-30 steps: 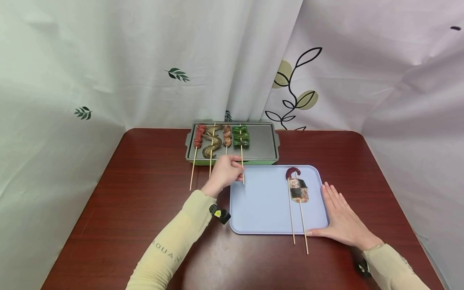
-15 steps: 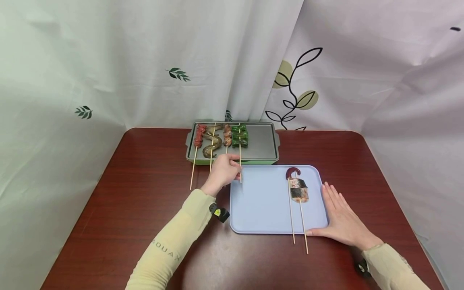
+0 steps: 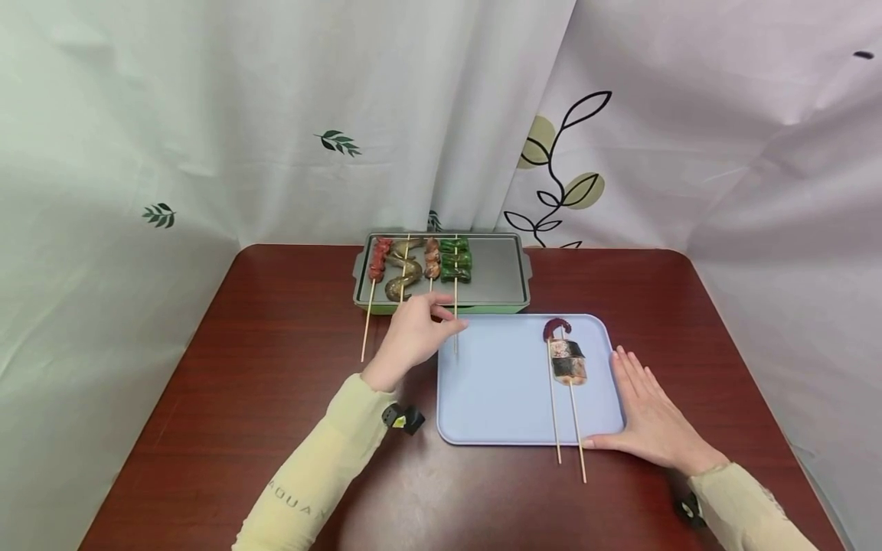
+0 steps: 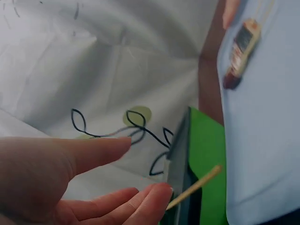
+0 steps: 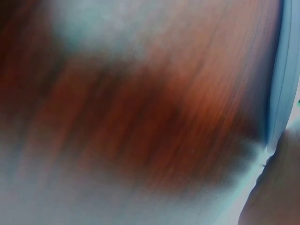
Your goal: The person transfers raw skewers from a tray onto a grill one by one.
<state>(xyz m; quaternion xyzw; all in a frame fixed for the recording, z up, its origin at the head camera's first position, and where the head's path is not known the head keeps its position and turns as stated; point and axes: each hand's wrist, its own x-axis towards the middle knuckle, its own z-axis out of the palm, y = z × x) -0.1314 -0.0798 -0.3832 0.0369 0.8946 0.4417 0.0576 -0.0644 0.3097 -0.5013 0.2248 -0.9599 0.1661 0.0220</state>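
Observation:
On the grey grill pan [image 3: 492, 268] lies a green pepper skewer [image 3: 455, 260], its handle end jutting over the near rim. My left hand [image 3: 413, 329] is beside that handle, thumb and fingers spread apart. In the left wrist view, the bare stick [image 4: 197, 186] passes by the fingertips [image 4: 161, 191] without being pinched. My right hand [image 3: 648, 417] lies flat with straight fingers along the right edge of the light blue tray [image 3: 496, 398]. That tray bears an octopus tentacle skewer [image 3: 553, 383] and a skewer of dark-skinned pieces [image 3: 569, 361], side by side.
Left of the green skewer, the pan carries a red meat skewer [image 3: 376, 260], a curled brownish skewer [image 3: 406, 269] and a brown meat skewer [image 3: 432, 259]. Several sticks overhang the near rim. A dark red table [image 3: 276, 383] lies beneath, with white curtains [image 3: 276, 115] behind.
The green pepper skewer has shifted slightly left and settled on the pan. My left hand has let go of its stick, spread its fingers and drawn slightly left. The right hand stays still.

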